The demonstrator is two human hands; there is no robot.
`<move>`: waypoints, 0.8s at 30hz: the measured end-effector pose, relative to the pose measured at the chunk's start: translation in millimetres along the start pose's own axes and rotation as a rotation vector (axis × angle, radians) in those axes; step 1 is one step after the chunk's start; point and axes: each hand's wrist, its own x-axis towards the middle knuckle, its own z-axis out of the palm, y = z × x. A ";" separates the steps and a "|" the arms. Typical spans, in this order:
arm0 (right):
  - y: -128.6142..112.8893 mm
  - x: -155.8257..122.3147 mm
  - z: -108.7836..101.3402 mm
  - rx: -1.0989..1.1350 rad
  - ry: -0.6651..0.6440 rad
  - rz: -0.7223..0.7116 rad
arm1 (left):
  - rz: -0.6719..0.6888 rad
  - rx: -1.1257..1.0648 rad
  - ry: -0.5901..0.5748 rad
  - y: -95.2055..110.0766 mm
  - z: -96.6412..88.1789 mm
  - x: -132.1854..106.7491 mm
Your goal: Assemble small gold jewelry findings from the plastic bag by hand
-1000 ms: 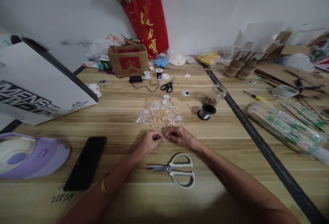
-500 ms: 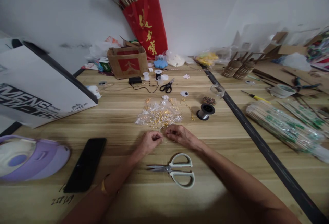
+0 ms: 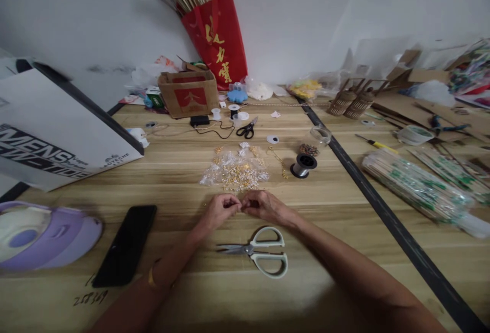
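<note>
My left hand (image 3: 222, 209) and my right hand (image 3: 264, 205) meet fingertip to fingertip over the table, both closed in a pinch. Whatever lies between the fingers is too small to make out. Just beyond them spreads a pile of gold and silver jewelry findings (image 3: 241, 172), partly on clear plastic bags. Nearer to me, scissors with pale handles (image 3: 252, 251) lie with their blades pointing left. A spool of thin wire (image 3: 303, 165) stands to the right of the pile, and a short gold chain (image 3: 278, 162) lies between the two.
At the left are a black phone (image 3: 125, 246), a purple-and-white visor-like object (image 3: 53, 233) and a large white box (image 3: 65, 129). Black scissors (image 3: 247, 128) and a jar of beads (image 3: 312, 144) lie farther back. Bagged sticks (image 3: 415, 185) are on the right.
My right hand has moved left and slightly down, so its fingertips now meet those of my left hand. Before, a small gap lay between them.
</note>
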 end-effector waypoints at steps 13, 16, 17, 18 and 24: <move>6.4 1.5 3.4 0.176 0.005 0.026 | -0.046 -0.066 -0.041 -2.8 -6.5 1.9; 6.7 0.5 0.9 0.208 -0.016 0.069 | -0.033 -0.039 -0.030 -2.1 -5.4 3.2; 7.7 0.2 1.0 0.221 -0.020 0.079 | -0.024 -0.026 -0.030 -1.7 -5.2 3.5; 8.8 0.0 1.3 0.237 -0.023 0.088 | -0.016 -0.010 -0.031 -1.2 -5.0 3.8; 12.6 -0.4 0.6 0.278 -0.023 0.094 | 0.016 0.088 -0.043 0.2 -3.2 6.3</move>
